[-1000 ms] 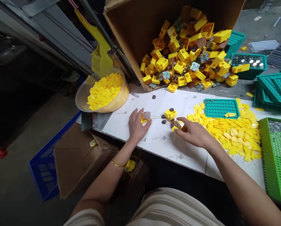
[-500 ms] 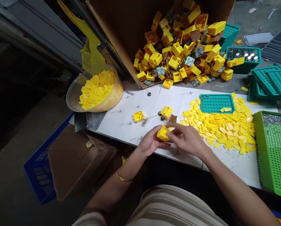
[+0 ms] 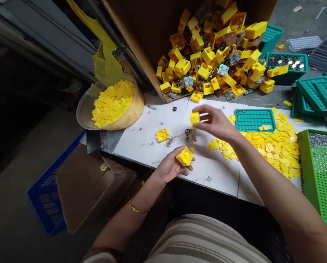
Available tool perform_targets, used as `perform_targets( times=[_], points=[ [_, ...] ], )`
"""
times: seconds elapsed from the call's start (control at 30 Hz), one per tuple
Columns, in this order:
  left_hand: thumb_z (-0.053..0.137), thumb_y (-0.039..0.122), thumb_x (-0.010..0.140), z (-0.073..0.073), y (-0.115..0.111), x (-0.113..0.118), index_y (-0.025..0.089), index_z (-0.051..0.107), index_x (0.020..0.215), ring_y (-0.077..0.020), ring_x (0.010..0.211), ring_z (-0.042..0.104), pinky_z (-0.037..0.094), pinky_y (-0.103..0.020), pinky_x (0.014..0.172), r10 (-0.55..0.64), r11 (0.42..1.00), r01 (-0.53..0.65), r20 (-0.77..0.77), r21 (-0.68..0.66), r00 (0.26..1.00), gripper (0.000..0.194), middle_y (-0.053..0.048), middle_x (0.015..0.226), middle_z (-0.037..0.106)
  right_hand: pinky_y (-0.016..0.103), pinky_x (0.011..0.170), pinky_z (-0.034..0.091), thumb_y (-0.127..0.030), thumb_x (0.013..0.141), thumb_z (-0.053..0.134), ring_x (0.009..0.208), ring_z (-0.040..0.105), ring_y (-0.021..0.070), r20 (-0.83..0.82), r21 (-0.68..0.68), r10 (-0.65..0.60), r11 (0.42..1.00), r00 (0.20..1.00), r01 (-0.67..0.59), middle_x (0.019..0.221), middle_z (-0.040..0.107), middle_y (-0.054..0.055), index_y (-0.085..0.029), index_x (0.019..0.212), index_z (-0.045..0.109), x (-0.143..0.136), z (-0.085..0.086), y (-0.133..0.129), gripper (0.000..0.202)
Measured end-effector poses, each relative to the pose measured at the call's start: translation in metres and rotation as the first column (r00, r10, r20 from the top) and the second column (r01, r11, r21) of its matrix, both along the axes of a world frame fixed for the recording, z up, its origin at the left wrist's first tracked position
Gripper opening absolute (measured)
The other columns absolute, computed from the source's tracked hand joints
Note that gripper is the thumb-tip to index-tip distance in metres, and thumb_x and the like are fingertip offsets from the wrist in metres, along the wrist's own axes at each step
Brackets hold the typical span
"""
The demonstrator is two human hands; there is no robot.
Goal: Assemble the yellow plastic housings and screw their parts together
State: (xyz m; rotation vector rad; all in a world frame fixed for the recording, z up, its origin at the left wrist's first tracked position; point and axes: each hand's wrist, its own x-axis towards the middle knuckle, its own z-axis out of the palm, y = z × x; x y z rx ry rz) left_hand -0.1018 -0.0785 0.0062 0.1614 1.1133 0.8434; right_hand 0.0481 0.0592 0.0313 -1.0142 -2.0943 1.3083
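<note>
My left hand (image 3: 169,166) is closed around a small yellow plastic housing (image 3: 184,156), its open side with small inner parts turned up. My right hand (image 3: 215,123) grips another yellow plastic housing (image 3: 194,119) between thumb and fingers, raised above the white sheet. Under it are a dark round part (image 3: 187,133) and a brownish piece, partly blurred. A thin wire runs from there towards an open yellow housing (image 3: 162,135) lying to the left, with a small metal part (image 3: 169,141) beside it.
A cardboard box (image 3: 141,54) spills yellow housings (image 3: 204,69) at the back. Left stands a tub (image 3: 82,116) of yellow chips. Right lie loose yellow chips (image 3: 278,153), a teal tray (image 3: 255,119) and a green perforated basket (image 3: 320,182). A cardboard carton (image 3: 89,190) sits lower left.
My right hand has left the housing in my left hand, moved up and forward, and lifted the yellow housing from beside the dark round part. My left hand has shifted slightly left.
</note>
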Motion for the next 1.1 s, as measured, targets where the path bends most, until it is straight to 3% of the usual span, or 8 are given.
perform_targets(
  times=[0.07, 0.13, 0.23, 0.4, 0.6, 0.77, 0.87, 1.1],
  points=[
    [0.048, 0.041, 0.088, 0.002, 0.002, -0.003, 0.014, 0.062, 0.096, -0.014, 0.051, 0.06, 0.048, -0.022, 0.039, 0.014, 1.0, -0.013, 0.068, -0.015, 0.998, 0.032, -0.007, 0.075, 0.064, 0.032, 0.082, 0.054, -0.032, 0.074, 0.067, 0.094, 0.062, 0.0167, -0.354, -0.126, -0.119, 0.989, 0.928, 0.079, 0.111, 0.06, 0.005, -0.02, 0.108, 0.052, 0.01, 0.002, 0.001, 0.04],
    [0.046, 0.044, 0.087, 0.008, 0.005, -0.007, 0.015, 0.062, 0.094, -0.011, 0.051, 0.056, 0.042, -0.017, 0.036, 0.081, 0.997, -0.08, 0.193, -0.012, 0.978, 0.034, -0.007, 0.075, 0.063, 0.032, 0.081, 0.054, -0.033, 0.071, 0.071, 0.092, 0.062, 0.016, -0.452, -0.17, -0.128, 0.984, 0.883, 0.056, 0.109, 0.059, 0.003, -0.021, 0.104, 0.051, 0.017, 0.004, -0.001, 0.04],
    [0.039, 0.046, 0.089, 0.021, 0.012, -0.016, 0.017, 0.062, 0.088, -0.0076, 0.045, 0.048, 0.034, -0.013, 0.033, 0.175, 0.977, -0.206, 0.336, 0.06, 0.925, 0.037, -0.004, 0.069, 0.058, 0.035, 0.078, 0.054, -0.03, 0.073, 0.068, 0.09, 0.06, 0.0174, -0.315, -0.096, -0.012, 0.995, 0.949, -0.019, 0.109, 0.058, 0.004, -0.021, 0.104, 0.053, 0.023, 0.004, -0.007, 0.036],
    [0.027, 0.043, 0.094, 0.036, 0.02, -0.028, 0.013, 0.06, 0.087, -0.0071, 0.041, 0.047, 0.037, -0.014, 0.032, 0.186, 0.97, -0.233, 0.392, 0.076, 0.901, 0.045, -0.006, 0.067, 0.059, 0.039, 0.085, 0.05, -0.024, 0.076, 0.062, 0.102, 0.054, 0.0221, -0.182, 0.264, -0.092, 0.955, 0.979, 0.139, 0.112, 0.056, 0.007, -0.022, 0.106, 0.055, 0.026, 0.001, -0.013, 0.031],
    [0.029, 0.046, 0.094, 0.048, 0.027, -0.027, 0.012, 0.058, 0.103, -0.0056, 0.046, 0.053, 0.041, -0.01, 0.036, 0.311, 0.918, -0.387, 0.45, 0.085, 0.837, 0.046, -0.009, 0.079, 0.065, 0.04, 0.086, 0.048, -0.017, 0.075, 0.058, 0.105, 0.053, 0.0236, -0.141, 0.363, -0.116, 0.918, 0.983, 0.16, 0.11, 0.056, 0.008, -0.021, 0.102, 0.056, 0.023, -0.001, -0.014, 0.028],
    [0.037, 0.039, 0.092, 0.04, 0.028, -0.01, 0.012, 0.059, 0.106, -0.0131, 0.049, 0.058, 0.045, -0.019, 0.036, 0.035, 0.981, -0.083, 0.255, 0.177, 0.966, 0.038, -0.01, 0.078, 0.066, 0.034, 0.077, 0.052, -0.027, 0.078, 0.06, 0.101, 0.056, 0.0204, -0.4, 0.102, -0.095, 0.984, 0.911, 0.148, 0.114, 0.054, 0.006, -0.024, 0.106, 0.051, 0.022, -0.001, -0.009, 0.029],
    [0.04, 0.036, 0.091, 0.027, 0.026, 0.001, 0.015, 0.055, 0.12, -0.0132, 0.047, 0.058, 0.044, -0.019, 0.035, -0.069, 0.987, 0.039, 0.185, 0.159, 0.98, 0.038, -0.009, 0.078, 0.066, 0.034, 0.076, 0.052, -0.032, 0.077, 0.063, 0.096, 0.057, 0.0198, -0.331, 0.049, -0.039, 0.997, 0.943, 0.058, 0.109, 0.056, 0.005, -0.023, 0.102, 0.054, 0.027, 0.001, -0.008, 0.028],
    [0.046, 0.038, 0.087, 0.021, 0.03, 0.003, 0.017, 0.058, 0.11, -0.0124, 0.052, 0.057, 0.043, -0.019, 0.04, 0.064, 0.971, -0.113, 0.223, 0.211, 0.973, 0.033, -0.007, 0.078, 0.065, 0.034, 0.078, 0.051, -0.035, 0.077, 0.066, 0.098, 0.057, 0.0205, -0.299, 0.088, 0.057, 0.996, 0.952, -0.032, 0.11, 0.057, 0.006, -0.023, 0.105, 0.057, 0.043, 0.014, -0.008, 0.032]
  ],
)
